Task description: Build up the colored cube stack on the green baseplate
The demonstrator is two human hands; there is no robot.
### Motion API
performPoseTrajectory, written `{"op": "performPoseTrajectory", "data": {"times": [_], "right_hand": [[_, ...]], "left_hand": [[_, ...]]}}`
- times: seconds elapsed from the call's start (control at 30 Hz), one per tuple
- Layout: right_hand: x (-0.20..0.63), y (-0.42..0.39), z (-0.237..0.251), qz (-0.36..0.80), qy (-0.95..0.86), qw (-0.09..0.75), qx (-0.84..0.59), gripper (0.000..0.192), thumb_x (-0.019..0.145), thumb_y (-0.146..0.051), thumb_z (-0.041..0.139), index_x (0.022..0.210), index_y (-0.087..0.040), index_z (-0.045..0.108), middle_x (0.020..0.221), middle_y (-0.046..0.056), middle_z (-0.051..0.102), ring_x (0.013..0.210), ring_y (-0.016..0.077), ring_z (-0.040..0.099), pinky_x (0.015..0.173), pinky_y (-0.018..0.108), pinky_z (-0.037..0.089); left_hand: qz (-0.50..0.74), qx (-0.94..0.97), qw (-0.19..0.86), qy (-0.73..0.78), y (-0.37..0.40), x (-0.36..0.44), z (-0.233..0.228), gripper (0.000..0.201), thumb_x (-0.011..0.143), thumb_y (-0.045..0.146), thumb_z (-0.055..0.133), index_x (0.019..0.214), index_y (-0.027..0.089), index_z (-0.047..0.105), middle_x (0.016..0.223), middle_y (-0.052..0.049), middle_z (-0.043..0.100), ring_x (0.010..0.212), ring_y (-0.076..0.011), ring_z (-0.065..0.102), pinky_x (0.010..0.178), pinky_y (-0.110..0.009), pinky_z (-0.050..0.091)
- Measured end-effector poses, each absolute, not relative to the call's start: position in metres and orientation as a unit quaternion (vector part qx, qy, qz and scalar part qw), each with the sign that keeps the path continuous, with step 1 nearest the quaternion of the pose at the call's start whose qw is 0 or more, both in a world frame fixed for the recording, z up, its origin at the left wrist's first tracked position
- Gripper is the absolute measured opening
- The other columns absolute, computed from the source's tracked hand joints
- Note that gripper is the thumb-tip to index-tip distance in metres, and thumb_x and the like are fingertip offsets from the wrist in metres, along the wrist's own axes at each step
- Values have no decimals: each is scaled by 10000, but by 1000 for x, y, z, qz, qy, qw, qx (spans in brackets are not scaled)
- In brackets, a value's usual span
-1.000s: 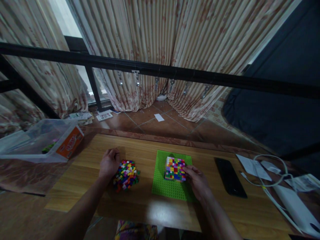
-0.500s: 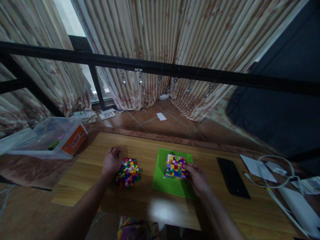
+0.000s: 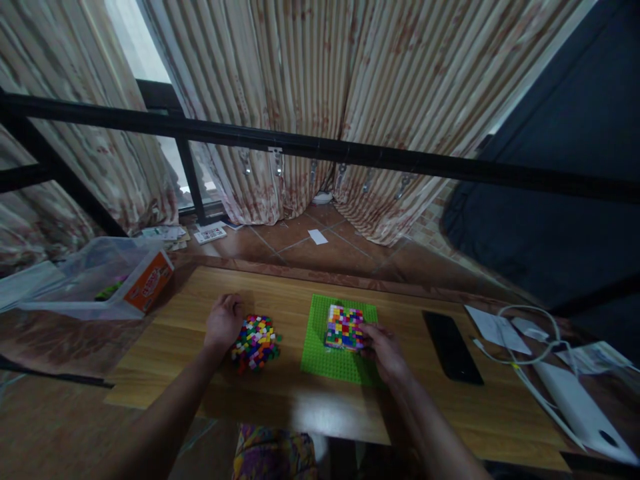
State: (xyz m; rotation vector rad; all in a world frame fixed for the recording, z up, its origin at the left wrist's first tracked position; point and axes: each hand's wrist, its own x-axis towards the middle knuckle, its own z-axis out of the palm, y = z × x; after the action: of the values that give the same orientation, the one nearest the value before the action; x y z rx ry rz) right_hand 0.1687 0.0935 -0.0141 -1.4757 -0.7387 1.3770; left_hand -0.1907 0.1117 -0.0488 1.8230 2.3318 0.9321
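Note:
My right hand [image 3: 383,350] is closed on the right edge of a square block of small multicoloured toy bricks [image 3: 344,327]. This block is over the middle of a green studded baseplate [image 3: 315,360]; whether it is pressed onto the studs or held just above them I cannot tell. Its top is a patchwork of red, yellow, purple, green, blue and white. Beside a loose heap of small coloured bricks [image 3: 257,341], my left hand [image 3: 225,323] rests at the heap's left edge with its fingers curled in. What those fingers hold, if anything, is hidden.
A black phone [image 3: 453,347] lies on the wooden table [image 3: 165,360] to the right. Beyond it are white cables [image 3: 530,310], papers and a white power strip [image 3: 585,413]. A clear plastic bin [image 3: 95,310] with an orange label stands at the left. A black rail [image 3: 300,143] crosses ahead.
The view has shifted slightly, so things on the right appear further left. Both hands keep almost the same place relative to the heap, the block and the baseplate.

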Motion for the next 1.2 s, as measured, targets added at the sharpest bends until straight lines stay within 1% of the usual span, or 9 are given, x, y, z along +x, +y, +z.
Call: {"op": "performPoseTrajectory", "data": {"times": [0.27,0.37,0.5,0.6,0.73,0.83,0.93,1.03,1.2], "right_hand": [[186,82,-24,578,-311,505,-560,346,645,-532,777,705,-206,676,711,26,705,537,116,580,493,232,467],[188,82,-30,539,-347,513,-571,368,632,-563,771,688,-216,663,703,21,697,546,124,580,531,257,495],[192,88,-36,428,-449,491,-612,404,724,-621,636,702,-218,653,688,32,689,561,156,591,560,300,500],[202,90,-37,367,-485,476,-635,339,731,-558,631,724,-222,671,709,32,698,644,191,617,631,323,492],[210,89,-37,320,-548,434,-639,188,705,-406,668,793,-248,720,818,35,732,793,230,648,765,353,476],[204,91,-38,297,-585,405,-637,136,712,-313,655,816,-267,730,858,36,730,801,225,646,783,346,453],[198,93,-38,271,-602,391,-641,87,727,-274,627,737,-253,711,844,55,712,781,221,630,764,333,433],[199,92,-37,256,-611,386,-642,108,755,-288,597,712,-241,685,813,56,700,769,215,622,749,320,433],[201,86,-29,294,-592,407,-630,244,834,-402,543,846,-208,690,835,55,725,793,217,653,744,325,477]], "left_hand": [[295,590,21,751,112,-190,-47,263,839,186,401,896,175,658,984,-105,662,938,-230,620,863,-334,494],[295,584,21,756,112,-190,-46,267,834,191,404,901,178,662,987,-99,662,930,-228,619,854,-335,495],[299,585,21,754,113,-189,-46,272,836,197,394,887,174,660,994,-111,663,943,-241,618,838,-345,496],[298,584,19,755,113,-190,-47,269,835,203,393,890,175,655,1015,-112,663,939,-244,620,825,-351,496],[294,583,22,757,114,-191,-47,252,832,214,403,885,182,647,1017,-104,659,919,-237,622,799,-346,497],[287,588,24,756,114,-192,-46,244,831,214,405,881,184,642,1021,-103,654,915,-233,622,791,-341,496],[278,588,21,759,114,-192,-45,235,827,214,414,878,183,642,1009,-104,652,915,-236,621,786,-343,497],[280,587,11,759,114,-192,-45,231,828,220,421,874,185,645,1006,-105,652,903,-239,620,766,-344,499],[281,596,13,752,115,-193,-47,224,822,207,430,866,181,648,981,-94,651,899,-222,620,786,-325,496]]}}
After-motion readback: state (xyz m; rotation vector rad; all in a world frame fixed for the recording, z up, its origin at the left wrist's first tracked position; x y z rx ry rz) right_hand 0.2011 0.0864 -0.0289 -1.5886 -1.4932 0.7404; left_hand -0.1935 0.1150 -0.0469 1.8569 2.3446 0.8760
